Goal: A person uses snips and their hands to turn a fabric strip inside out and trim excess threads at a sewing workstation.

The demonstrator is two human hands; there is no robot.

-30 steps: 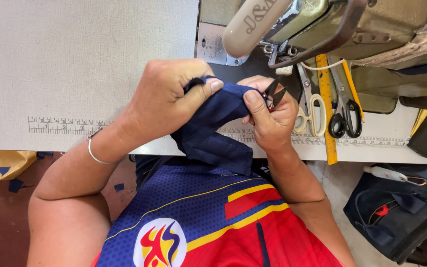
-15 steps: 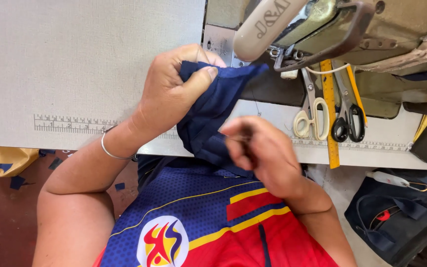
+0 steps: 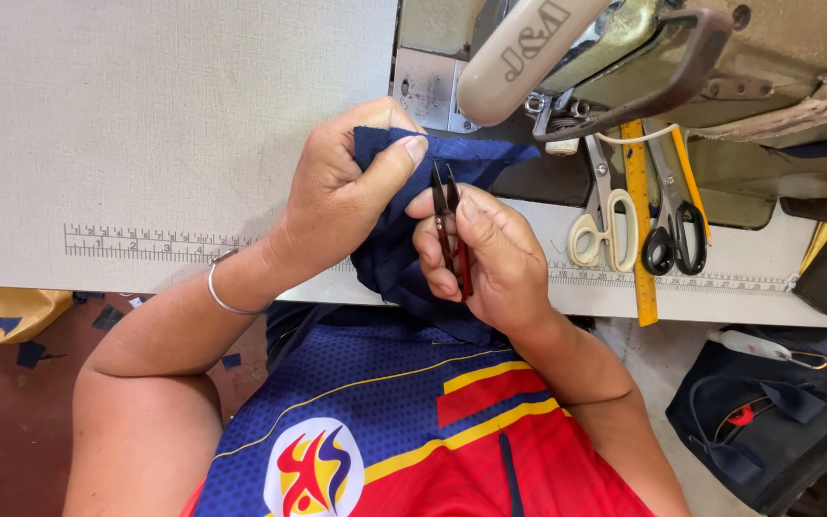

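Note:
My left hand (image 3: 346, 187) pinches a piece of navy blue fabric (image 3: 399, 254) and holds it up over the front edge of the sewing table (image 3: 145, 115). My right hand (image 3: 485, 254) grips small red thread snips (image 3: 452, 235), blades pointing up at the fabric's edge just below my left thumb. The cloth hangs down between both hands toward my lap. A silver bangle (image 3: 222, 287) circles my left wrist.
A beige sewing machine (image 3: 624, 48) stands at the top right. Beside it lie cream-handled scissors (image 3: 600, 225), black-handled scissors (image 3: 677, 230) and a yellow ruler (image 3: 638, 225). A dark bag (image 3: 777, 421) sits on the floor at right, a yellow bag (image 3: 11, 311) at left.
My right hand dropped away from the fabric, then came back up with the snips upright at its edge. My left hand kept hold of the cloth throughout.

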